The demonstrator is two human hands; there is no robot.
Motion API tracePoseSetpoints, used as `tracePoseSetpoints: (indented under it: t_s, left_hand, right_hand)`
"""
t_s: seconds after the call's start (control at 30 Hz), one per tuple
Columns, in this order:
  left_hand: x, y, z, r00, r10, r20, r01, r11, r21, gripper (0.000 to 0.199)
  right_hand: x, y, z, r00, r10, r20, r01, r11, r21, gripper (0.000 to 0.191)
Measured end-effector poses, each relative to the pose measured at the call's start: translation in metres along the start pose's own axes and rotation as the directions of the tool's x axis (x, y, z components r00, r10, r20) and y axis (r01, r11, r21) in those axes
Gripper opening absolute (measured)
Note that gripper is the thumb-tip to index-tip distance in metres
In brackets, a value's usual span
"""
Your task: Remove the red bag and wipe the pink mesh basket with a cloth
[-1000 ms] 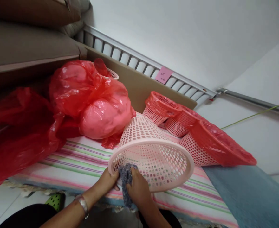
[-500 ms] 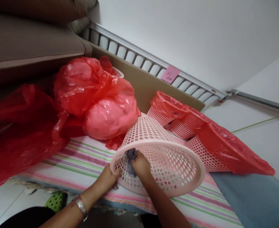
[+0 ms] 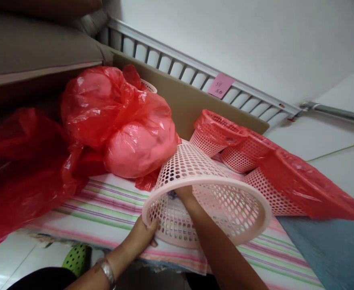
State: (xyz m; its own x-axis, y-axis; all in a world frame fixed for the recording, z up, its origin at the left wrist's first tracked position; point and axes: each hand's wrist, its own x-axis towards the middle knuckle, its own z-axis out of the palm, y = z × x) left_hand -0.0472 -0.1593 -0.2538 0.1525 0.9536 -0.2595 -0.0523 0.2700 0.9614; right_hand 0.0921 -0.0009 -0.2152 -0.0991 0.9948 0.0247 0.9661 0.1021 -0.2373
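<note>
A pale pink perforated plastic basket [image 3: 189, 166] lies on its side with its wide mouth facing me. My left hand [image 3: 148, 229] grips the left part of its rim, thumb inside the mouth. My right hand [image 3: 184, 192] reaches deep into the basket, its fingers mostly hidden behind the upper rim. A bit of dark greyish-purple cloth [image 3: 172, 194] shows beside those fingers, held against the inner wall.
Red plastic bags [image 3: 140, 141] with pink contents fill the left and back. Several baskets lined with red bags [image 3: 267, 185] stand at right. Everything rests on a striped sheet [image 3: 104, 201]; behind are a tan board [image 3: 180, 100] and white bed rail bearing a pink note [image 3: 221, 85].
My right hand has pushed the cloth further into the basket, so less of both shows. My left hand stays on the rim. The view has shifted slightly.
</note>
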Motion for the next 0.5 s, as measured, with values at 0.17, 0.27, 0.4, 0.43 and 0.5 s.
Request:
tracePoseSetpoints:
  t_s: [0.17, 0.27, 0.4, 0.43, 0.5]
  left_hand:
    - [0.002, -0.006, 0.002, 0.999, 0.032, -0.006, -0.032, 0.999, -0.029, 0.052]
    - [0.002, -0.008, 0.006, 0.997, 0.057, -0.044, -0.06, 0.997, -0.054, 0.05]
    - [-0.004, -0.001, 0.003, 0.996, 0.053, -0.07, -0.055, 0.998, -0.018, 0.04]
    - [-0.005, 0.002, -0.001, 0.994, 0.078, -0.073, -0.079, 0.997, -0.004, 0.039]
    - [-0.007, 0.005, -0.008, 0.99, 0.104, -0.098, -0.103, 0.995, 0.016, 0.036]
  right_hand:
    - [-0.087, -0.008, 0.001, 0.995, -0.001, 0.103, 0.011, 0.995, -0.101, 0.048]
    - [-0.135, -0.007, 0.002, 0.99, -0.022, 0.14, 0.037, 0.993, -0.108, 0.056]
    - [-0.165, -0.002, -0.001, 0.988, 0.002, 0.156, 0.011, 0.996, -0.085, 0.06]
    - [-0.167, 0.0, -0.002, 0.988, 0.011, 0.156, 0.001, 0.997, -0.079, 0.06]
    - [-0.169, 0.002, -0.004, 0.987, 0.014, 0.162, -0.003, 0.997, -0.071, 0.06]
